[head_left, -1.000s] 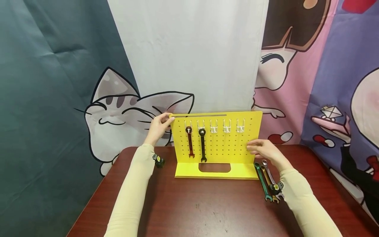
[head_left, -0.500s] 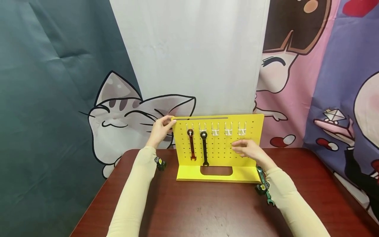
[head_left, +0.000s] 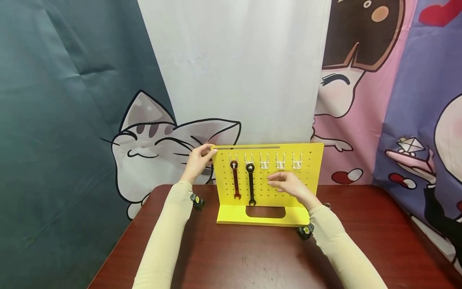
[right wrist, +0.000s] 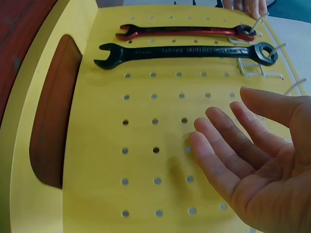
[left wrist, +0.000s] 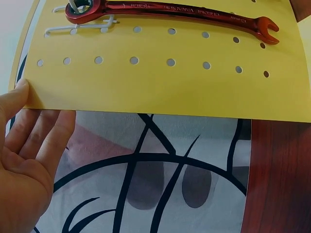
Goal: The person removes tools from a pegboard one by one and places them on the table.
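A yellow pegboard [head_left: 267,188] stands upright on the table. My left hand [head_left: 197,160] pinches its upper left corner; in the left wrist view the thumb lies on the front and the fingers go behind. On the first two hooks from the left hang a red combination wrench [left wrist: 180,12] and a black combination wrench [right wrist: 189,52], ring ends up. Bare white hooks [head_left: 280,161] continue to the right. In front of the board's middle, my right hand [head_left: 290,186] is held with fingers loosely extended, holding nothing.
At the board's right side, a small ring-shaped wrench end [head_left: 327,205] peeks out past the right forearm, which hides what lies there. The dark red table [head_left: 245,253] reaches back to a printed curtain [head_left: 245,72].
My right hand has moved left from the board's right edge to its middle. The forearm now covers the wrenches seen on the table earlier. My left hand has stayed on the corner.
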`<state>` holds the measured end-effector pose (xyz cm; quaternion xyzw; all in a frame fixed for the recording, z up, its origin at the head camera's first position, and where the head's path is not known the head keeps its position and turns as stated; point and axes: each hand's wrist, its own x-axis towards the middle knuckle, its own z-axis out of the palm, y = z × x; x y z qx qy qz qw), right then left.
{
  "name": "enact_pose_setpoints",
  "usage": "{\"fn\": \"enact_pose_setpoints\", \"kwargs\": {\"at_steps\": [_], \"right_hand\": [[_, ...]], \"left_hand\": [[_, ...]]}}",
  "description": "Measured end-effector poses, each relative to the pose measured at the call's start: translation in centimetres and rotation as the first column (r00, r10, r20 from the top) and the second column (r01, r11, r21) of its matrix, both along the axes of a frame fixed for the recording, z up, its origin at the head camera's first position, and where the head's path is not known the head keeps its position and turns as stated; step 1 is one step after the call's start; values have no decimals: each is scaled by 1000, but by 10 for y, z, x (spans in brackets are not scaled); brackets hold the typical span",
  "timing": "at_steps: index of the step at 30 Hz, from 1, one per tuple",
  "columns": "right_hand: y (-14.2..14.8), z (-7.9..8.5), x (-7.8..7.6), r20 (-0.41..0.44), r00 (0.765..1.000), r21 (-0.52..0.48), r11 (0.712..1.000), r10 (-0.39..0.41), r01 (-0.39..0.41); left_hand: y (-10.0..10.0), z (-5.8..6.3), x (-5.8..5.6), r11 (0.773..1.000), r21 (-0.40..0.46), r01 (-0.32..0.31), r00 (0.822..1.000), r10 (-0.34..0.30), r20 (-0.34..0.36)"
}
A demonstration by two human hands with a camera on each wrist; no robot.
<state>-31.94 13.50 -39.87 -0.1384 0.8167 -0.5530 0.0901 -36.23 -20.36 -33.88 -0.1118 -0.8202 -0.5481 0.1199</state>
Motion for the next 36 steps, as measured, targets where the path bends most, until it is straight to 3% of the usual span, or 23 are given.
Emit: {"fn": "enact_pose_setpoints", "kwargs": {"at_steps": [16,28,36], "right_hand": [[-27,-7,-5,-27,999,-2,1000,28,-28],[-44,-8,-10,-19,1000,-73,997,12,-13],[-52,-14,-13,-8,1000,-84,996,-17,16]], "left_hand": [[0,-3,0,1000,14,15,1000,-15,-14],[0,1,-1,1000,1,14,999,-14,-31],[0,-1,1,999,31,17,1000,-18,18]]}}
